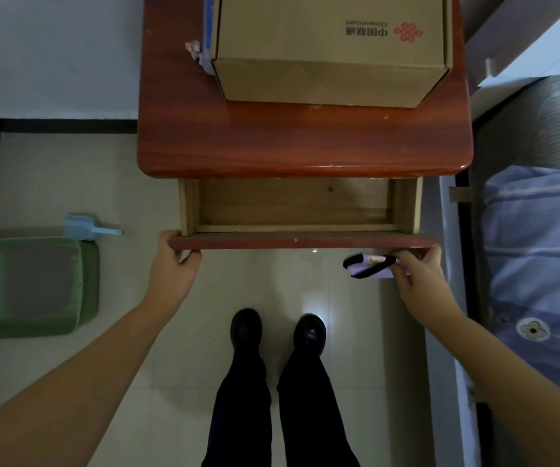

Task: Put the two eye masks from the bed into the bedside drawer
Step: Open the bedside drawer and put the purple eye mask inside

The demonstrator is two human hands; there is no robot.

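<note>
Fingers (403, 264) of right hand (420, 278) pinched around lilac eye mask (369, 267) with black edging; mask held just below drawer front, at its right end, outside drawer. Whether one mask or two in grip: cannot tell. Left hand (174, 261) clamped on left end of drawer front (299, 242). Drawer (292, 210) pulled open, wooden bottom bare. Cardboard box (329, 48) on nightstand (305, 143) top. Bed (538, 251) at right; green bin (33, 284) at left on floor.
</note>
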